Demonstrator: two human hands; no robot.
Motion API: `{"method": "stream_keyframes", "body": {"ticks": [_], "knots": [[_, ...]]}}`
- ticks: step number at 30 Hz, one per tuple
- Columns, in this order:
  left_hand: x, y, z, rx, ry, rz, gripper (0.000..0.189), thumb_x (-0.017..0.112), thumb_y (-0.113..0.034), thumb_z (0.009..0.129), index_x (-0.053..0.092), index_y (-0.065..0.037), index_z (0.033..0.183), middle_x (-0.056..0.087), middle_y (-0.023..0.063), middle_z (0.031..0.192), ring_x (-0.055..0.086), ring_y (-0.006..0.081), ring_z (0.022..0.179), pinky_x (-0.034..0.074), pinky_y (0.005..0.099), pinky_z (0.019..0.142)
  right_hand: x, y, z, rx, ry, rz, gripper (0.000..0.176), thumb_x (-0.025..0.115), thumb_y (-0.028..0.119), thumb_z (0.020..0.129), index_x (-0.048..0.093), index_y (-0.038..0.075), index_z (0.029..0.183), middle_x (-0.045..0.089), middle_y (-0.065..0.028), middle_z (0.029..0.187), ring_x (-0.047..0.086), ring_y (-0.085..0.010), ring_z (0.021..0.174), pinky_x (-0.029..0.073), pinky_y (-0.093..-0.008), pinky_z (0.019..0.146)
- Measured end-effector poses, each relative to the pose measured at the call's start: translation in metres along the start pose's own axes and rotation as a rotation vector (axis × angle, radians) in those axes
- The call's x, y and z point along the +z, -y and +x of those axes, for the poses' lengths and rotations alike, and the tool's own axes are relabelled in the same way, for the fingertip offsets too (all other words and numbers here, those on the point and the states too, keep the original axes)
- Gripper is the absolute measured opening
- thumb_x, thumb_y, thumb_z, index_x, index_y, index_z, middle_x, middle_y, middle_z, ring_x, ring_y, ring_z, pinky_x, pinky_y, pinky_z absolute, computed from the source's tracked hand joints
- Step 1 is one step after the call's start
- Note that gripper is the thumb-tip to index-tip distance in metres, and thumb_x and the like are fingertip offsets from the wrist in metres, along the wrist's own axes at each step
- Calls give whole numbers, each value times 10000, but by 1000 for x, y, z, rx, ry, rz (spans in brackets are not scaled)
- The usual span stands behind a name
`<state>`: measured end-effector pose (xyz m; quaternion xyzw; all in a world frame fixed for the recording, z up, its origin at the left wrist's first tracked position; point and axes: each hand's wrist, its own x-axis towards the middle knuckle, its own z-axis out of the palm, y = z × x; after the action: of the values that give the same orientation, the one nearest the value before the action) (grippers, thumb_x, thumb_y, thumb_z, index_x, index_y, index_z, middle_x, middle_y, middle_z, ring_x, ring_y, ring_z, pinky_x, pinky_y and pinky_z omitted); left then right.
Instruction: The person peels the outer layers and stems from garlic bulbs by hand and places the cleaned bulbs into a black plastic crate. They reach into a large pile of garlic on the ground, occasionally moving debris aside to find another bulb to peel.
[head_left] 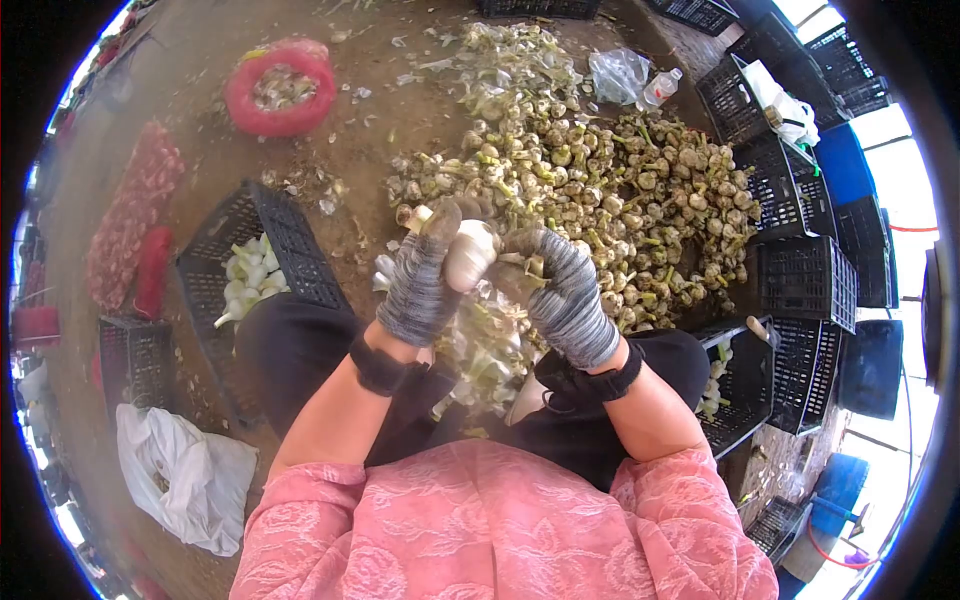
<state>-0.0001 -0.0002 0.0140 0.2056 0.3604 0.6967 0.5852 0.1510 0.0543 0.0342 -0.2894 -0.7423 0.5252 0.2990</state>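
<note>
Nearest: pink shirt (500, 530), then dark trousers (300, 345), knees splayed L + R. Both hands in grey gloves, out in front, btw legs & heap.

L hand (428, 265): fingers wrapped round garlic bulb (472, 258), thumb against it; bulb held up off floor, approx. centre. Stub pokes out L of same hand, can't tell if same bulb's. R hand (572, 290): fingers curled, tips drawn together just R of bulb; can't tell if pinching any peel.

Garlic heap (690, 180): far + R of hands, R edge close to stacked crates (805, 280). Loose peel (485, 345) below hands, btw legs. L crate (295, 240) w/ white garlic (250, 275), near side hard by L knee. R crate (745, 388) just beyond R knee, also some garlic in it.

Room: R side tight, knee/crate/stacks in a row. Open floor (368, 140) = strip btw L crate & heap, widening far L round red net bag (240, 100). White sack (190, 480) near L, apart from L leg.
</note>
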Motion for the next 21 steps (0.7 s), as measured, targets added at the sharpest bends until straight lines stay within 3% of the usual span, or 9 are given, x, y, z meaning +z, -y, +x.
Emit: {"method": "stream_keyframes", "body": {"ticks": [2, 3, 4, 7, 11, 14, 16, 18, 21], "knots": [[-9, 9, 5, -103, -9, -199, 414, 557, -364, 803, 539, 9, 982, 593, 134, 948, 590, 189, 834, 496, 280, 746, 1, -4, -3, 183, -49, 553, 195, 615, 74, 770, 557, 18, 948, 600, -35, 826, 553, -109, 706, 453, -216, 674], [-8, 12, 9, 162, -58, 119, 418, 546, -375, 806, 564, 19, 944, 593, 159, 954, 593, 232, 849, 500, 318, 764, -4, 2, -3, 289, -35, 775, 178, 601, 77, 784, 557, 15, 945, 601, -29, 829, 559, -101, 726, 463, -219, 665], [-16, 5, 12, -117, 124, -536, 400, 524, -351, 817, 566, 24, 948, 581, 182, 979, 581, 280, 889, 492, 384, 795, -9, 1, -3, 290, -31, 776, 178, 601, 77, 784, 557, 15, 945, 601, -29, 829, 559, -101, 726, 463, -219, 665], [-17, -12, 9, -135, 116, -632, 325, 552, -257, 795, 570, 25, 956, 505, 222, 1113, 520, 328, 1012, 465, 455, 838, -20, -13, 3, -16, 443, 124, 337, 619, 98, 751, 527, 33, 1069, 602, -96, 814, 593, -198, 749, 479, -277, 687], [-17, -12, 9, -6, 187, -487, 294, 576, -201, 766, 578, 33, 945, 430, 241, 1202, 424, 362, 1121, 439, 471, 873, -13, -10, -7, -374, 637, -640, 509, 685, 154, 685, 508, 23, 1145, 622, -89, 904, 601, -123, 780, 481, -256, 701], [-10, -13, 9, 7, 239, -406, 277, 585, -180, 753, 586, 29, 935, 406, 249, 1221, 401, 358, 1143, 438, 469, 873, -28, 16, -1, 99, 572, -164, 447, 678, 165, 662, 552, 54, 1076, 613, -115, 780, 590, -258, 671, 474, -312, 657], [-14, -7, 5, 40, 190, -392, 327, 608, -155, 707, 566, 46, 963, 460, 245, 1160, 466, 354, 1079, 463, 451, 842, -30, 18, 2, 181, 264, -1, 333, 623, 130, 755, 548, 10, 1057, 623, -105, 813, 580, -143, 708, 470, -276, 663], [-20, -12, -4, -313, 208, -381, 387, 608, -132, 663, 537, 68, 986, 535, 224, 1049, 538, 337, 982, 483, 432, 806, -31, 29, 7, 280, 78, 233, 292, 600, 116, 784, 548, -15, 1040, 620, -102, 877, 561, -105, 787, 459, -263, 697], [0, -3, -12, -310, 190, -232, 384, 571, -98, 659, 517, 76, 998, 584, 190, 921, 587, 292, 845, 510, 397, 716, -24, 19, 11, 163, 141, 212, 294, 560, 176, 818, 550, -25, 1033, 610, -95, 919, 551, -122, 829, 444, -256, 736]]}}
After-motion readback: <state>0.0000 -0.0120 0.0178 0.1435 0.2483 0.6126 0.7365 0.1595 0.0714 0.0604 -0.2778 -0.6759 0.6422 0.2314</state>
